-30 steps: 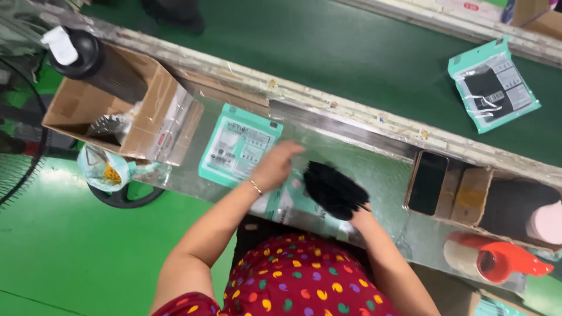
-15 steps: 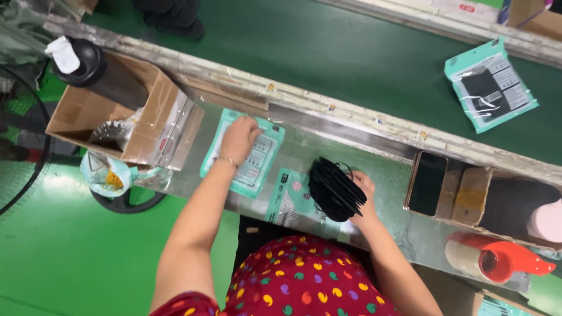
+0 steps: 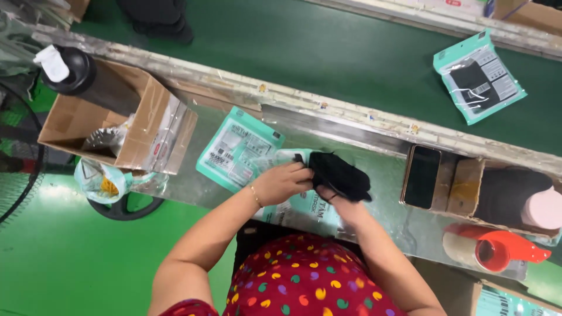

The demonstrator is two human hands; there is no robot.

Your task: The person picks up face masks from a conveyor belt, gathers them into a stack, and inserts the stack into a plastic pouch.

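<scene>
Left hand (image 3: 280,182): we had it closed on the edge of the black masks (image 3: 339,174).
Right hand (image 3: 338,202): we gripped the masks from beneath.
Masks: held above a teal pouch (image 3: 304,210) on the metal surface (image 3: 386,175).
Beside: another teal pouch (image 3: 237,149).

Black mask stack (image 3: 339,174), bunched, at frame center, gripped between both hands above a teal-white pouch (image 3: 304,208) lying flat on tabletop.
</scene>
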